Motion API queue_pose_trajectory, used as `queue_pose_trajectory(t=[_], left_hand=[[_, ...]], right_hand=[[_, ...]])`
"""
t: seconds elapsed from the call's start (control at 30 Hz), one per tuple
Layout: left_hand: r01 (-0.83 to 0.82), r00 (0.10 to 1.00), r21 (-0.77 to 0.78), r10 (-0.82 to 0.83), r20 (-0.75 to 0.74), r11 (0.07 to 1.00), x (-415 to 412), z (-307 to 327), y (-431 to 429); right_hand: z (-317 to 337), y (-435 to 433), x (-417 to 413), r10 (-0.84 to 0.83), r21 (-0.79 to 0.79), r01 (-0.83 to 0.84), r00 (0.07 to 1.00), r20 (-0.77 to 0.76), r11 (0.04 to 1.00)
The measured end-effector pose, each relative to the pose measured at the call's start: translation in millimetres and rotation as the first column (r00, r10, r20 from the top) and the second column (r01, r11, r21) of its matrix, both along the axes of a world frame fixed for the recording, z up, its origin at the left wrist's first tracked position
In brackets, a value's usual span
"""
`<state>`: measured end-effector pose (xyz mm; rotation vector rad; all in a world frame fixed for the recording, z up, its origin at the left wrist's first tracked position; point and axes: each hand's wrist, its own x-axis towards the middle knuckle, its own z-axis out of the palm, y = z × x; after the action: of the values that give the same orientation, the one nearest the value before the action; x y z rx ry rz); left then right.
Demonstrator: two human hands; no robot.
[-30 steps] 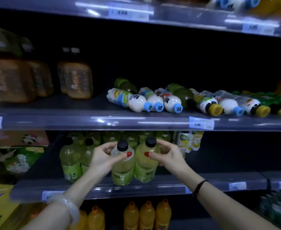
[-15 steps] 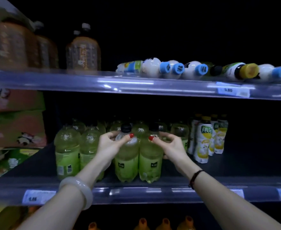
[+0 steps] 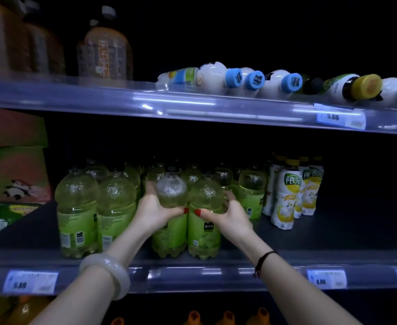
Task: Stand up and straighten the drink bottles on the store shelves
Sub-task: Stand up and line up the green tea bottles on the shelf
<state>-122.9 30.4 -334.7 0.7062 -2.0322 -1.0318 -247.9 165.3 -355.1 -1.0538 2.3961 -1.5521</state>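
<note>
As we face the shelving, our left grip (image 3: 155,211) is wrapped round the shoulder of the left bottle (image 3: 171,193), thumb across the front, and our right grip (image 3: 230,216) is wrapped the same way round the right bottle (image 3: 205,195). Both stand upright and touch side by side at the front of the middle shelf (image 3: 333,233), our red-nailed thumbs nearly meeting between them. More green bottles (image 3: 76,207) stand upright to the left and in rows behind, fading into the dark. Just to the right stands a cluster of lemon bottles (image 3: 286,195), white and yellow, also upright.

The shelf board is dark and matt, fronted by a glossy clear rail (image 3: 192,276) that catches pale streaks of light and carries price tags (image 3: 29,281) at left and right. On the upper shelf (image 3: 192,106), with the same shiny rail, fallen bottles (image 3: 212,77) lie on their sides in a row, caps toward us: white ones with blue caps, and one with a yellow cap (image 3: 366,86). At its left end brown jugs (image 3: 105,48) stand upright, blurred. Cartons (image 3: 14,174) printed with a panda are stacked at the far left. Below the middle shelf orange tops (image 3: 228,316) show. The room is dim and the shelf backs are black. A pale bangle (image 3: 106,273) circles our left wrist, a dark cord (image 3: 263,261) our right.
</note>
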Motion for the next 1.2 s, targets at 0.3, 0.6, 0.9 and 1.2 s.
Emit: queue_pose_trajectory(t=[0.3,0.6,0.9,1.2], left_hand=[[-0.004,0.999,0.03,0.005,-0.049,1.0,7.0,-6.1,-3.9],[-0.106,0.994,-0.104,0.108,0.02,0.989,16.6,-0.3,15.4],[0.024,0.992,-0.526,-0.087,-0.095,0.85,59.5,3.4,47.2],[-0.017,0.883,-0.594,-0.267,-0.386,0.804,45.1,115.9,72.3]], right_hand=[[-3.1,-1.6,8.8,-0.054,0.1,0.065,0.992,-0.111,0.993],[4.4,7.4,11.9,0.058,0.019,-0.058,0.998,0.006,0.998],[33.5,54.5,44.6,0.127,-0.242,-0.176,0.971,-0.203,0.954],[147.5,92.7,52.3,0.0,-0.483,-0.161,0.949,-0.316,0.861]])
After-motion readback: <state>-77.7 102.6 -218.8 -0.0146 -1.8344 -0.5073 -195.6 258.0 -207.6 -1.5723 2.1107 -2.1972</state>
